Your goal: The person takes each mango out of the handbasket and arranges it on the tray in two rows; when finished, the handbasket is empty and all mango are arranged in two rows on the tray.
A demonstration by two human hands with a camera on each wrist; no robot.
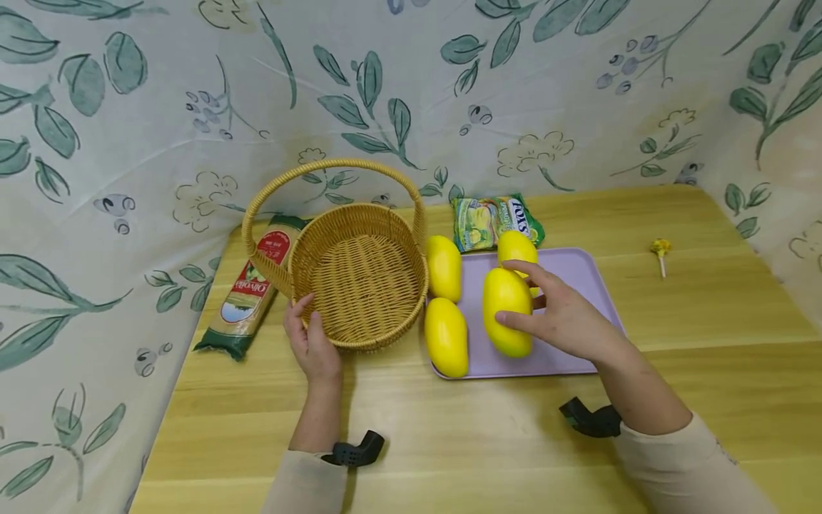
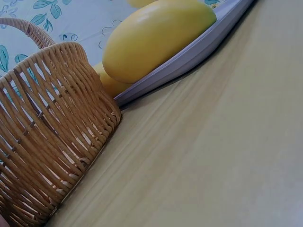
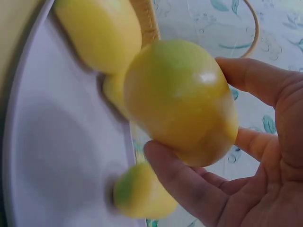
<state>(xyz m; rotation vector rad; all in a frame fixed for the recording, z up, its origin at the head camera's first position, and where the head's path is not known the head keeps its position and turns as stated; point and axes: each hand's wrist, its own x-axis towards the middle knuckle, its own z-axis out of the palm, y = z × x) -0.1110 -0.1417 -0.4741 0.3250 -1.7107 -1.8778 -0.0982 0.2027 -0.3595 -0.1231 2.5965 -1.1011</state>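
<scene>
A yellow mango (image 1: 507, 311) is gripped between the thumb and fingers of my right hand (image 1: 568, 314). In the right wrist view the same mango (image 3: 182, 101) hangs above the tray surface. On the lilac tray (image 1: 571, 357) lie three more mangoes: one at front left (image 1: 446, 338), one at back left (image 1: 444, 268), and one at the back (image 1: 516, 247), partly hidden by my hand. My left hand (image 1: 315, 346) holds the near left rim of a round wicker basket (image 1: 359, 285), whose inside is bare. Only a sliver of that hand shows in the left wrist view.
Left of the basket, partly behind it, lies a green-ended pasta packet (image 1: 247, 303). A green candy bag (image 1: 494, 223) lies behind the tray. To the right is a yellow lollipop (image 1: 661, 250). The basket's tall handle (image 1: 334, 164) arches up near the floral cloth (image 1: 398, 64).
</scene>
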